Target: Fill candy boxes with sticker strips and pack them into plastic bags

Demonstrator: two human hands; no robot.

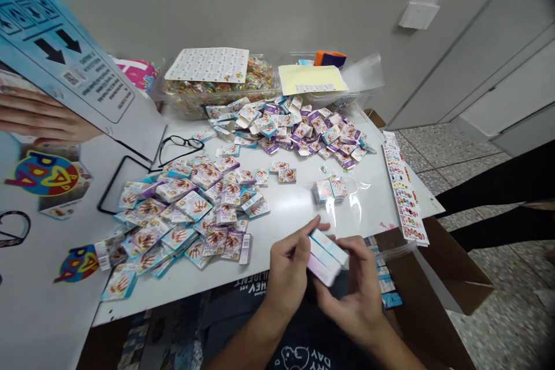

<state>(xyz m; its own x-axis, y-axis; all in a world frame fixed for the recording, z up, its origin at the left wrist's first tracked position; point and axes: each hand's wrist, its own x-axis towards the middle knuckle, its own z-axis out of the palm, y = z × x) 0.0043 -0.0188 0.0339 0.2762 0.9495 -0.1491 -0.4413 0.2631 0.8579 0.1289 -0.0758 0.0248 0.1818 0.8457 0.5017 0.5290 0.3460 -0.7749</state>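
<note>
Above my lap, at the table's front edge, I hold a stack of small cardboard boxes [327, 257] with light blue and purple edges. My left hand [288, 272] grips its left side, thumb bent over the near face. From the right and below, the fingers of my right hand [355, 289] close round the same stack. Just beyond lies a clear plastic bag [355, 199] with bundled boxes [329, 189] at its left part. A heap of closed boxes [182, 219] printed with hands spreads over the table's left side.
Partly open boxes [299, 130] are heaped at the back, before a clear tub [217, 95] of colourful wrapped bits. Eyeglasses [182, 141] lie by a large printed board [73, 185]. Sticker sheets [403, 191] line the right edge; a cardboard carton [459, 272] stands below.
</note>
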